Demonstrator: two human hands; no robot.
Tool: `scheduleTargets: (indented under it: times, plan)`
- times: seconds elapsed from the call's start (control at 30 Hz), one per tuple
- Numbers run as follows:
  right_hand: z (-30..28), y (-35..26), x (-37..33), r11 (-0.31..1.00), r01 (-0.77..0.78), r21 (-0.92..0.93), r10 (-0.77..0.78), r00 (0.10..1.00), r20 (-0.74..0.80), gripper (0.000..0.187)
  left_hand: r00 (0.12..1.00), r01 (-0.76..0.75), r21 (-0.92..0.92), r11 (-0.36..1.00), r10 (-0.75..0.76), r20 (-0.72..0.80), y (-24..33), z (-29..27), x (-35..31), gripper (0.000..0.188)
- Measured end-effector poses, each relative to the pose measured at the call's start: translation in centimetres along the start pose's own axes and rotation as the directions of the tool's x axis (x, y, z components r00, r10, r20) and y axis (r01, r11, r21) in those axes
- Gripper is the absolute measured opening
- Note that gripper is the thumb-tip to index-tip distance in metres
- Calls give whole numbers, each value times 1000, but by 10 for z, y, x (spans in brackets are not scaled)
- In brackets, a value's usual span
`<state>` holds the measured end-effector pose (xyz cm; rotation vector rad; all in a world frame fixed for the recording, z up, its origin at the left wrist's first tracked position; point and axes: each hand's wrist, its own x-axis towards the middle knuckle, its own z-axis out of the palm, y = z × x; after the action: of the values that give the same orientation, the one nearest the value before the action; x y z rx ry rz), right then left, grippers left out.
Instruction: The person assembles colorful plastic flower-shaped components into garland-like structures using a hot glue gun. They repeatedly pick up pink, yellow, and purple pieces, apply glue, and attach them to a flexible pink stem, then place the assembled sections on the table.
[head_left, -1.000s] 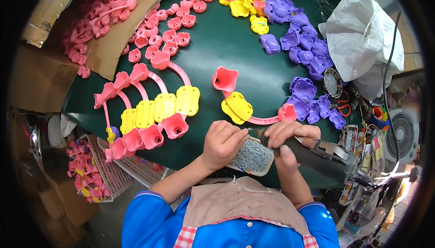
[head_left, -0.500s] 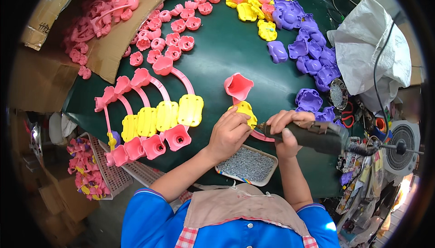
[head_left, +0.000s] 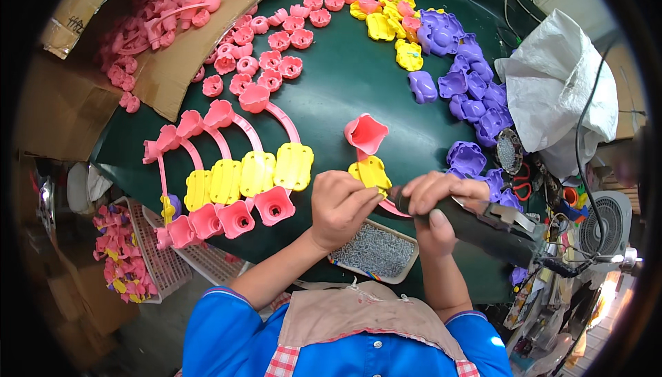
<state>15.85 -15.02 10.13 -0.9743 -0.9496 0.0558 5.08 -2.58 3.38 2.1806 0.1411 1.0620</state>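
Observation:
In my right hand [head_left: 441,201] is a dark electric screwdriver [head_left: 486,229], its tip pointing left at a yellow plastic piece [head_left: 372,174]. That piece lies across a curved pink part with a flared pink cup [head_left: 366,134] at its far end. My left hand [head_left: 341,206] is closed in a pinch beside the screwdriver tip, over the yellow piece's near edge. Whatever sits between those fingertips is too small to make out. Just in front of me is a shallow tray [head_left: 394,281] of small grey metal pieces that look like screws.
Pink arms with yellow pieces [head_left: 293,167] stand in a row at left. Loose pink cups [head_left: 291,67], yellow pieces [head_left: 380,27] and purple shells [head_left: 441,31] lie farther back. Red-handled scissors [head_left: 522,182], a white sack [head_left: 558,87] and a fan [head_left: 607,222] are at right.
My left hand has come off the yellow piece's left side and now pinches near the screwdriver tip. The screwdriver's rear end has swung slightly nearer to me.

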Motion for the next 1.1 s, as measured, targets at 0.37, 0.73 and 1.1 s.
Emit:
scheduleTargets:
  times: [0.37,0.73,1.1]
  plan:
    - [-5,62,10,998,66,-26,-65,998,6,36,910,415,-258,873,-392,135,-16,17,-4,14]
    - [3,-14,7,982,-128,135,140,987,-81,43,989,67,-211,975,-36,147,-21,1,5,17]
    - [11,12,6,999,34,3,-34,989,141,40,788,603,-155,783,-552,274,-8,-6,-10,62]
